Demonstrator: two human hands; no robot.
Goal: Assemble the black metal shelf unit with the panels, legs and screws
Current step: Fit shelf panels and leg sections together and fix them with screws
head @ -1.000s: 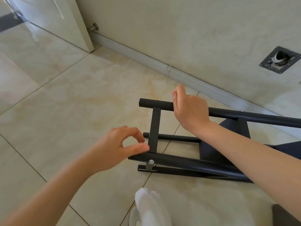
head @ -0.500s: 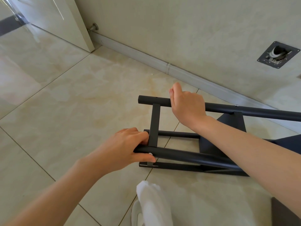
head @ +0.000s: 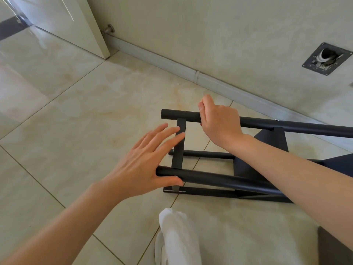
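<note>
I see the black metal shelf unit (head: 225,178) lying on its side on the tiled floor (head: 76,115) close to the wall (head: 219,39), round legs joined by a flat crossbar (head: 179,144). A white cloth (head: 177,238) sits nearer me. My right hand (head: 219,121) is clenched around the upper leg (head: 298,127). My left hand (head: 145,165) is spread flat, fingertips on the crossbar, thumb against the nearer leg (head: 219,178).
</note>
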